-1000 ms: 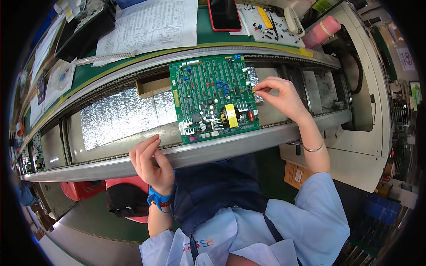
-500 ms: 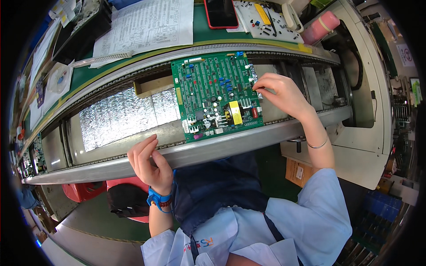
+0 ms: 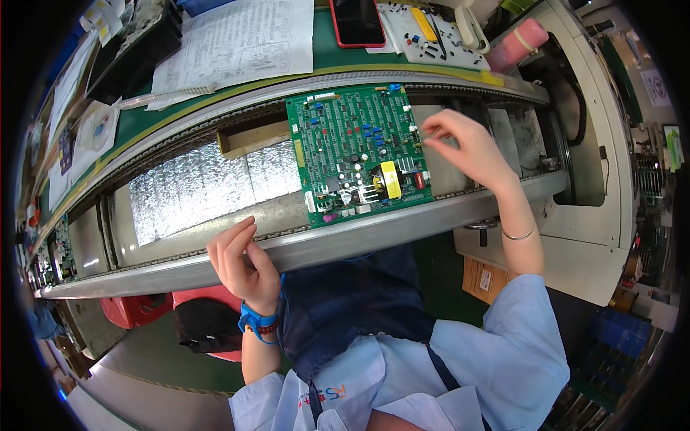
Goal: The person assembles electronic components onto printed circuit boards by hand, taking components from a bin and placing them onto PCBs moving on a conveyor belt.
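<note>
A green circuit board (image 3: 338,161) lies across the two rails of a conveyor, covered with small parts. A yellow transformer (image 3: 390,179) stands on its near right part, with white connectors and blue parts elsewhere. At the board's right edge is my right hand (image 3: 463,147), its thumb and forefinger slightly apart; whether the tips touch the edge I cannot tell. No held thing shows in it. My left hand (image 3: 244,264) rests at the near metal rail (image 3: 359,241), left of the board, with loosely bent fingers and nothing in them. A blue wrist strap circles that wrist.
Beyond the conveyor, a green bench holds printed sheets (image 3: 237,39), a red-edged phone (image 3: 357,21), and a white tray (image 3: 438,47) of small loose parts. A pink bottle (image 3: 519,43) stands at the far right. Silvery sheeting (image 3: 194,194) lies between the rails.
The circuit board has shifted a little to the right along the rails. My right hand has moved right with it, its fingertips parting slightly. My left hand has stayed in place.
</note>
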The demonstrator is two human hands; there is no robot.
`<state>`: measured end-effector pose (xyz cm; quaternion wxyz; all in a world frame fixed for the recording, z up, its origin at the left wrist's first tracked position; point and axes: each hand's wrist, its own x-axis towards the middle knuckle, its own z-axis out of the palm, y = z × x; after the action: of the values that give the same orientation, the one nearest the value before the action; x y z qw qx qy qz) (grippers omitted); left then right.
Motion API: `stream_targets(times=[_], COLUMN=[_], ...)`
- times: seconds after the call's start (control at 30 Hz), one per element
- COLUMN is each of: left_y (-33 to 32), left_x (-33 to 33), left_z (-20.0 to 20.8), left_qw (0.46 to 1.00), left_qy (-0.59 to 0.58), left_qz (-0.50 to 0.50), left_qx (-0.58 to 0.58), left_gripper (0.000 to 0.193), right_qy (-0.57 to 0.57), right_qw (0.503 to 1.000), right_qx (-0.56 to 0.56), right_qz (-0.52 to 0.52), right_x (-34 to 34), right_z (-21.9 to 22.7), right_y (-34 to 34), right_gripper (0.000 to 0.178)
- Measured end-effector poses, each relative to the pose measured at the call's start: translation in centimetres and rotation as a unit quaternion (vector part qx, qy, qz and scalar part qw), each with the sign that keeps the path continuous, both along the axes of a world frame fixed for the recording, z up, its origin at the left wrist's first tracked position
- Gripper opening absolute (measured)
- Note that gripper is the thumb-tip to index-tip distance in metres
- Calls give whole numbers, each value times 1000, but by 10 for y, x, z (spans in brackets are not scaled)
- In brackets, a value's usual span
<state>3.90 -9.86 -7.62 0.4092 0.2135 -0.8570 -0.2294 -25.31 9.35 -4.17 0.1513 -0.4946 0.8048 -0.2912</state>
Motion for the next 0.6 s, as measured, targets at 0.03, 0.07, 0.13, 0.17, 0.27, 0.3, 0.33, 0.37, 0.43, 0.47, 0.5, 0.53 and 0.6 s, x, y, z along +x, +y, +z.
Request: stream_targets(times=[0.03, 0.07, 0.13, 0.17, 0.27, 0.3, 0.33, 0.37, 0.43, 0.47, 0.5, 0.53, 0.6], left_y=[0, 1, 1, 1, 1, 1, 2, 3, 7, 11, 16, 21, 31], left_x=[0, 0, -1, 0, 2, 2, 2, 2, 5, 6, 6, 7, 6], left_z=[0, 0, -1, -1, -1, -1, -1, -2, -2, -1, -1, 2, 6], left_qw=[1000, 1000, 1000, 1000, 1000, 999, 998, 998, 998, 998, 998, 997, 994], left_qy=[0, 1, 8, 9, 19, 37, 55, 55, 63, 63, 52, 39, 22], left_qz=[-4, -4, -1, -2, -6, -5, -5, -6, -16, -17, -36, -52, -110], left_qx=[0, 0, 1, 1, -2, -7, -11, -11, -26, -25, -26, -27, -16], left_gripper=[15, 15, 15, 15, 16, 19, 22, 22, 24, 24, 25, 26, 28], right_qy=[-46, -45, -5, -3, -75, -107, -108, -114, -121, -141, -162, -163, -209], right_qw=[997, 997, 995, 996, 993, 989, 989, 987, 986, 983, 981, 981, 975], right_qx=[-21, -21, 44, 67, 92, 101, 101, 108, 116, 113, 109, 109, 75], right_qz=[-53, -52, -86, -65, -5, -18, -18, -19, -22, -18, -14, -12, 8], right_x=[-1, -5, -17, -19, -17, -15, -15, -16, -15, -13, -12, -8, -1], right_z=[3, 2, -7, -13, -20, -20, -20, -19, -18, -17, -17, -16, -16], right_y=[4, 7, 12, 15, 18, 16, 15, 14, 14, 15, 16, 14, 10], right_gripper=[15, 15, 13, 15, 15, 16, 16, 17, 17, 19, 22, 22, 27])
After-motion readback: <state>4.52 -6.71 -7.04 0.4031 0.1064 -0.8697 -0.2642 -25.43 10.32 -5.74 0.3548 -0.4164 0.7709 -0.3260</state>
